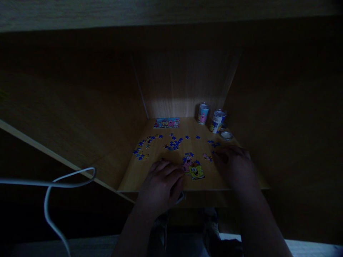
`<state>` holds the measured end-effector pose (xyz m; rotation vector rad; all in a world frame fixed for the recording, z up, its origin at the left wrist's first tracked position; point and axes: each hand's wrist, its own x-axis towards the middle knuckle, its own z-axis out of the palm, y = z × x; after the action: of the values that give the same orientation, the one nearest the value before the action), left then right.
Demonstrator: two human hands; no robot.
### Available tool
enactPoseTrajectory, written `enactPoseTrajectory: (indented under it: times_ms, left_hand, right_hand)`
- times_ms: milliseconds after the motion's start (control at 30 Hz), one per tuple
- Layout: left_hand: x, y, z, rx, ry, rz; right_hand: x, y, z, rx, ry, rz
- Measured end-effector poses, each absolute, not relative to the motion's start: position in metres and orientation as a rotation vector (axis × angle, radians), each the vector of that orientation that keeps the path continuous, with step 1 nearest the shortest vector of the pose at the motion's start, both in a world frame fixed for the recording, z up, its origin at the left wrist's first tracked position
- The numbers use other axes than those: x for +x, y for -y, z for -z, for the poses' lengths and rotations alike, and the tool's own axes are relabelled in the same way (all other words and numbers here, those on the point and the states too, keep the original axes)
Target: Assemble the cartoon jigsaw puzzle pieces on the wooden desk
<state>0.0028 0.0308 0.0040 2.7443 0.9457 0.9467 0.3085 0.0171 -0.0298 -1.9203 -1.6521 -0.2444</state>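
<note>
My left hand (162,180) lies low over the front of the wooden board, its fingers loosely bent and apart from the thumb. Its fingertips touch or nearly touch the left edge of a joined jigsaw section (196,171) with a yellow and a pink cartoon figure. To the right, my right hand (234,166) has its fingers drawn together beside a few blue puzzle pieces (214,144); whatever is between the fingertips is too dark to make out. A small joined pink cluster of pieces (207,157) lies between the section and my right hand.
More loose pieces form a middle pile (174,144) and a left arc (140,144). Behind them lies a picture card (166,123). Two cartoon cans (203,114) (217,121) and a round lid (226,135) stand back right. Cabinet walls enclose the board; a white cable (48,200) hangs left.
</note>
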Motion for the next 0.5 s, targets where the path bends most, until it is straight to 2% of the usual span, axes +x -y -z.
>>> enactPoseTrajectory:
  times_ms: [500]
  left_hand:
    - [0.0013, -0.0324, -0.0013, 2.739, -0.939, -0.924]
  right_hand:
    - [0.3123, -0.0193, 0.0361, -1.785, 1.604, 0.07]
